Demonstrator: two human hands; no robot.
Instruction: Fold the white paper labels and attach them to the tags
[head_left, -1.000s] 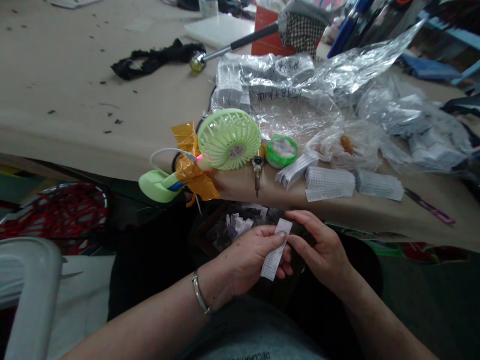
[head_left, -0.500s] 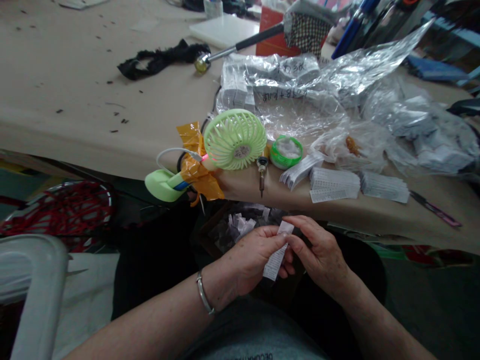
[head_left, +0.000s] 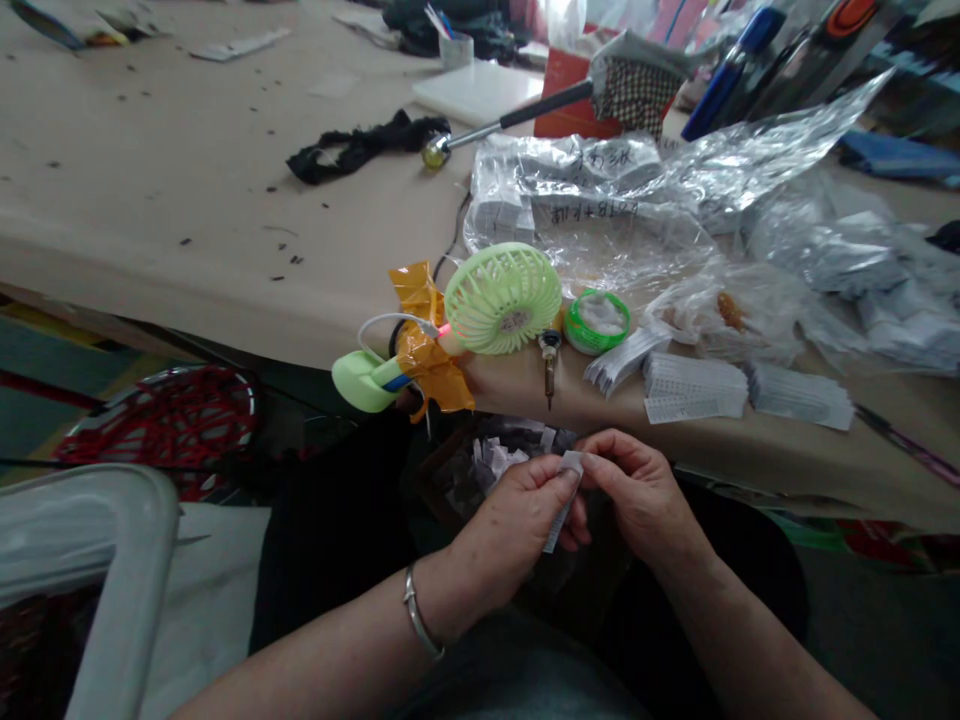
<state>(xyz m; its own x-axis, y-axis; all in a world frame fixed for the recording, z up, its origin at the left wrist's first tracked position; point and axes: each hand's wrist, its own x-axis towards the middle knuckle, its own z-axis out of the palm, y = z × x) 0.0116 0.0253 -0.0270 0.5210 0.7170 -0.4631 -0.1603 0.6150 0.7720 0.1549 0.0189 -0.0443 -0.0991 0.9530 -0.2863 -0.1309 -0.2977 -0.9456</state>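
Note:
Low in front of the table edge, my left hand (head_left: 514,525) pinches a narrow white printed label (head_left: 559,525) between thumb and fingers; whether it is one strip or a thin stack I cannot tell. My right hand (head_left: 637,490) has its thumb and forefinger closed at the label's upper end. Beneath both hands, a dark box (head_left: 442,475) contains loose white strips (head_left: 496,458). On the table edge above lie fanned stacks of printed labels (head_left: 694,388), and a soldering-iron-like tool (head_left: 550,365) points its tip toward me.
A green fan (head_left: 502,300) is fixed to the edge with orange tape (head_left: 431,355). Beside it sits a green-rimmed tub (head_left: 598,320). Clear plastic bags (head_left: 622,235) lie behind, and tweezers (head_left: 907,445) at right. A red woven basket (head_left: 161,425) and a grey-white rim (head_left: 142,560) are at left.
The label has turned more edge-on in my left hand. My right thumb and forefinger have closed on its upper end. The whole view has shifted, moving the table things right and slightly down.

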